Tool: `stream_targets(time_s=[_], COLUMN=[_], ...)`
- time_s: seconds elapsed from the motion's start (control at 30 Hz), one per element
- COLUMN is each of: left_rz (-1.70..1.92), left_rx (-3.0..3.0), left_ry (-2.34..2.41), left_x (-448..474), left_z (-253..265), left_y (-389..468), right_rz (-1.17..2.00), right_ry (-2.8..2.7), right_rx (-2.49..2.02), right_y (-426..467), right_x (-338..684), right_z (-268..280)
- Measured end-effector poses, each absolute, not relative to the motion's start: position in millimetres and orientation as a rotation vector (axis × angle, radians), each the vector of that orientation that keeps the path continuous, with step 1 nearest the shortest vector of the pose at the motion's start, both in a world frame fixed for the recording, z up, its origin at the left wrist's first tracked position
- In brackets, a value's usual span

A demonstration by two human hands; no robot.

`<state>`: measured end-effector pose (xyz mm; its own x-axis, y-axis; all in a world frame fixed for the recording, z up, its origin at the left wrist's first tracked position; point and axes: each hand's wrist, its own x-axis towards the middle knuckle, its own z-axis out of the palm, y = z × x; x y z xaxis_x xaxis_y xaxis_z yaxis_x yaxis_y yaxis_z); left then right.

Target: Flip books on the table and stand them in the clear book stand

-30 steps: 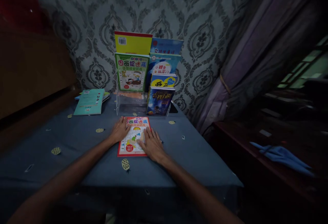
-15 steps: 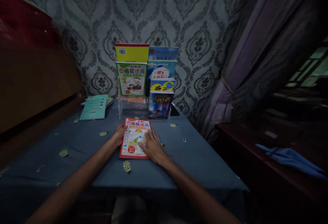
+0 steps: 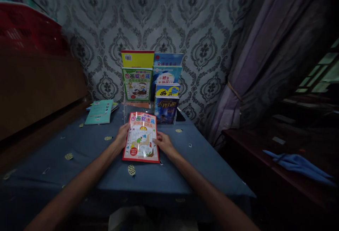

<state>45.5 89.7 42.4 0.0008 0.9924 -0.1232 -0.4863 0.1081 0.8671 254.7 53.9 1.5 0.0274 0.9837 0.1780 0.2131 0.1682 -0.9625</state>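
A red-bordered picture book (image 3: 143,141) is held between my two hands, its cover facing me and its top edge tilted up. My left hand (image 3: 122,135) grips the left edge near the upper part, the fingers partly hidden behind it. On the opposite edge my right hand (image 3: 164,143) pinches the book, thumb on the cover. Just behind stands a clear display stand (image 3: 125,114). In its left column are a green-bordered book (image 3: 137,84) and a yellow book (image 3: 137,59); the right column holds several books, with a dark blue book (image 3: 166,110) in front.
A small pile topped by a teal book (image 3: 99,112) lies at the table's back left. A dark flat object (image 3: 180,115) rests right of the stand. The blue tablecloth (image 3: 201,167) covers the table. A curtain (image 3: 230,93) hangs right; a red basket (image 3: 31,28) stands at far left.
The red-bordered book has been raised at its top edge toward the stand. My right hand has moved from lying flat on the cover to gripping the right edge.
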Motion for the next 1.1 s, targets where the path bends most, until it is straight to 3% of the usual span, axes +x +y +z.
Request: stream_targets(time_s=[0.2, 0.37, 0.63, 0.8, 1.0, 1.1], left_rz=[1.428, 1.392, 0.717, 0.619, 0.615, 0.603], left_rx=[1.027, 1.592, 2.382, 2.624, 2.711, 2.723], left_ry=[0.718, 0.576, 0.694, 0.734, 0.76, 0.738], left_x=[37.8, 14.3, -10.6, -8.1, 4.0, 5.6], left_z=[95.9, 117.7, 37.7, 11.3, 17.9, 15.1], left_y=[106.9, 117.1, 62.4, 47.5, 39.7, 40.1], right_rz=[0.99, 0.667, 0.411, 0.314, 0.607, 0.663], right_ry=[-1.407, -1.582, -2.141, -2.371, -2.456, -2.488], right_rx=[-0.985, -0.873, -1.106, -1.3, -1.039, -1.113], right_y=[72.5, 75.9, 44.2, 40.4, 67.4, 84.8], right_x=[270.1, 269.9, 293.9, 290.1, 192.6, 169.8], right_z=[62.5, 80.0, 5.0, 16.5, 40.8, 37.3])
